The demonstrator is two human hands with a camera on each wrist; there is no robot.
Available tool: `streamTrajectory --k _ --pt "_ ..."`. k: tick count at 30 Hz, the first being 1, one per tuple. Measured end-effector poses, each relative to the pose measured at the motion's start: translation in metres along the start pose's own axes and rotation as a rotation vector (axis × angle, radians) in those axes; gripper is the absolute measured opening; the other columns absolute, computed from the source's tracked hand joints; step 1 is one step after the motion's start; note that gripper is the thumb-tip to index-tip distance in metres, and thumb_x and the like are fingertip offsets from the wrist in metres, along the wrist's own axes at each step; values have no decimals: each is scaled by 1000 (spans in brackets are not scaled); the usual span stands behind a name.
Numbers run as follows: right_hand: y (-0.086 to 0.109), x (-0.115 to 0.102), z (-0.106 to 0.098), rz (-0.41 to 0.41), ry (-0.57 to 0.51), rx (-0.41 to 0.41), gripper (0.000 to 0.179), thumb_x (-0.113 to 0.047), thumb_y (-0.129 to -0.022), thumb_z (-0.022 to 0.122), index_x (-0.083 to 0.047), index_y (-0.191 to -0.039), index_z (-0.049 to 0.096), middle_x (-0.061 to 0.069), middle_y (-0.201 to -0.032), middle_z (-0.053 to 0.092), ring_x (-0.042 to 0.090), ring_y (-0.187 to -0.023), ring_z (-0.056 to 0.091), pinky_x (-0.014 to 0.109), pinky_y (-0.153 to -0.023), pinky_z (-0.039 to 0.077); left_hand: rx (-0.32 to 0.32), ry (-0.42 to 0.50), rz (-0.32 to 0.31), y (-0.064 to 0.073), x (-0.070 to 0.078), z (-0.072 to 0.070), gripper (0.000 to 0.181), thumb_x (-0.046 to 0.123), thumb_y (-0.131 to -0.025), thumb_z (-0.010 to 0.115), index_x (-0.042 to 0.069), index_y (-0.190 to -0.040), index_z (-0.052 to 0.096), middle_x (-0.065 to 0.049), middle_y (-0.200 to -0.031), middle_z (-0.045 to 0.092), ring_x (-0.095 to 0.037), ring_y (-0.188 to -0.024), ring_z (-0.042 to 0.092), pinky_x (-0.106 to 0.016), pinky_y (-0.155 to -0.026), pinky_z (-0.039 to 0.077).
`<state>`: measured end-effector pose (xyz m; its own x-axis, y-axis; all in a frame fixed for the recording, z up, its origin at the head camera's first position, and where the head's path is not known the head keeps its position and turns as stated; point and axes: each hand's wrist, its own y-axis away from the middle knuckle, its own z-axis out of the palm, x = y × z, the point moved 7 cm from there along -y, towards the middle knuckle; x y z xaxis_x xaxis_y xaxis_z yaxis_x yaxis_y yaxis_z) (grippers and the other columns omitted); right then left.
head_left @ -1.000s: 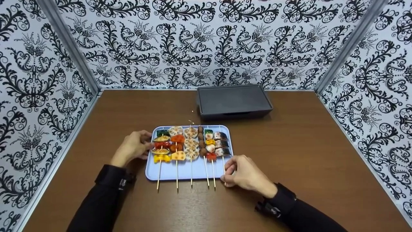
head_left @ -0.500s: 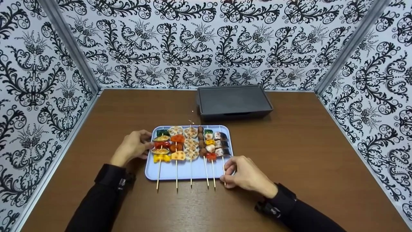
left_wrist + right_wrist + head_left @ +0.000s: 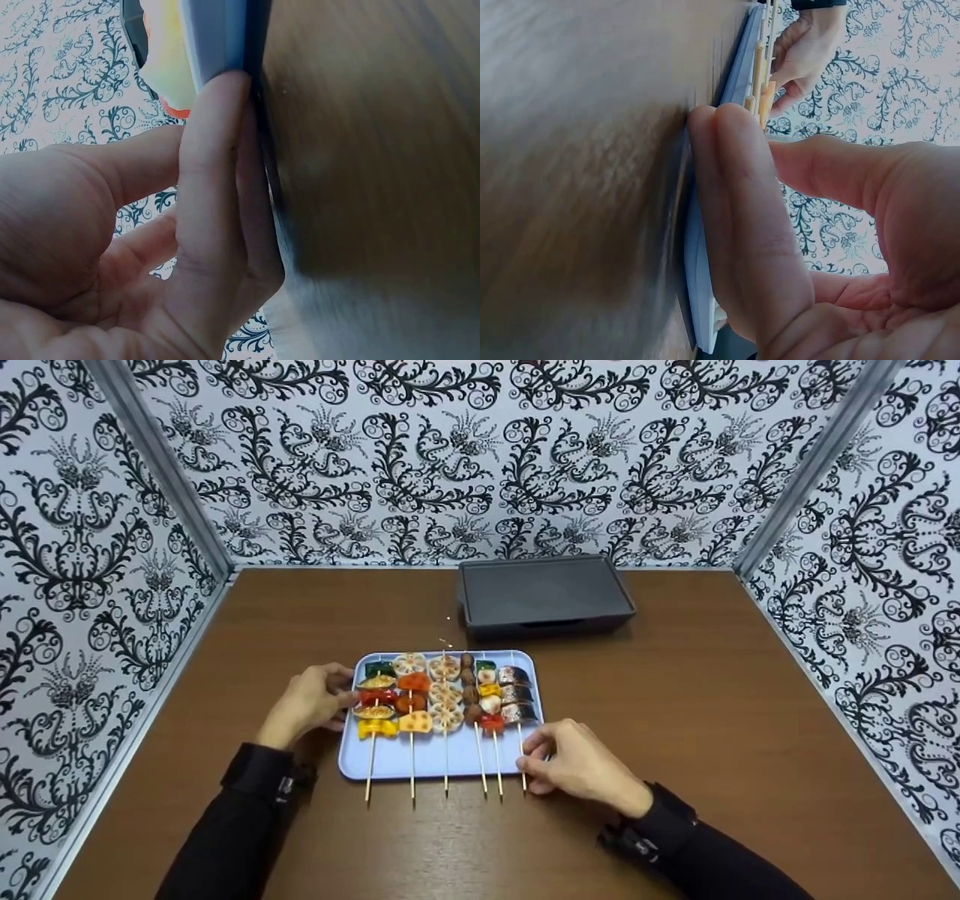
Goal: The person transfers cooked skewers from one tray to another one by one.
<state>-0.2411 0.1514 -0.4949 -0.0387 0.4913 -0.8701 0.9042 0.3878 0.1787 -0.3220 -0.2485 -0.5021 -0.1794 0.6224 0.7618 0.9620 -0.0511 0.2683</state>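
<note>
In the head view, a pale blue tray carries several skewers of food, their sticks overhanging its near edge. At its left side my left hand grips the rim, thumb over the top; in the left wrist view the fingers lie along the tray's outer side. My right hand holds the tray's near right corner, beside the dark-skinned fish skewer. Its thumb crosses that skewer's stick. In the right wrist view straight fingers press the tray's edge, hiding where the thumb meets it.
A dark grey rectangular griddle stands behind the tray, toward the back wall. Small pale crumbs lie between the two. Patterned panels enclose the brown table at the back and sides.
My right hand has shifted slightly right, its thumb a little higher, so the fish skewer's stick end now shows below it. The left hand and tray look almost unchanged.
</note>
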Motion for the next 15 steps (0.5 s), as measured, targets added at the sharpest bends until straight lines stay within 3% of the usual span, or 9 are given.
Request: streamTrajectory --k 7,15 --pt "1 -5 -9 -58 42 -5 22 -19 -108 85 1 -117 81 13 -97 84 21 -70 83 34 -63 73 23 1 2 2 -2 -2 48 13 -115 75 -1 -159 63 -27 -124 75 -21 -83 82 -35 -69 75" --pt "0 0 -31 -73 94 54 22 -22 -110 82 -2 -119 81 13 -96 85 20 -70 81 35 -60 71 15 30 -20 1 -4 0 52 16 -116 74 2 -165 60 -29 -134 72 -29 -98 83 -36 -75 76"
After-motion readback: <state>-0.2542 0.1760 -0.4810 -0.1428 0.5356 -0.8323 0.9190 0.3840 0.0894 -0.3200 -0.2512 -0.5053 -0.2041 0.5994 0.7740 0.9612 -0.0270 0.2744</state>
